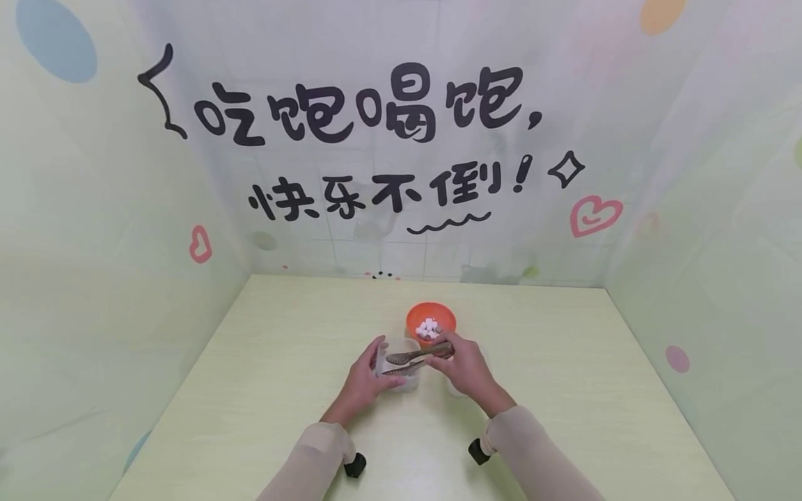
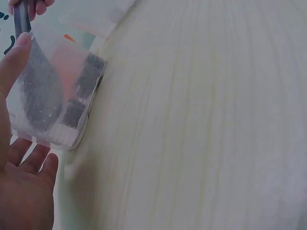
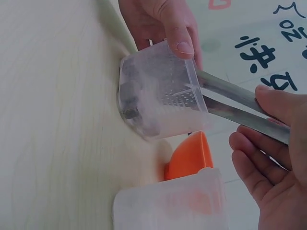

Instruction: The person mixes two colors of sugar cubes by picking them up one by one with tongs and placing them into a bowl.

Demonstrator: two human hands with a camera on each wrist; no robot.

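A clear plastic container [image 3: 182, 122] stands on the table, with dark chunks [image 2: 87, 79] low inside it. My left hand [image 1: 362, 383] grips it from the left, thumb at the rim and fingers against its side. Metal tongs [image 1: 432, 352] are held in my right hand [image 1: 468, 369], thumb on one arm and fingers on the other. Their perforated heads are inside the container, the two arms somewhat apart. Whether anything sits between the heads cannot be made out through the cloudy wall.
Just behind the container is an orange bowl [image 1: 432, 309] with several white and brownish pieces [image 1: 429, 328] in it. A second translucent container [image 3: 165, 206] stands to the right, partly under my right hand. Printed fabric walls [image 1: 401, 243] bound the pale table [image 1: 282, 334].
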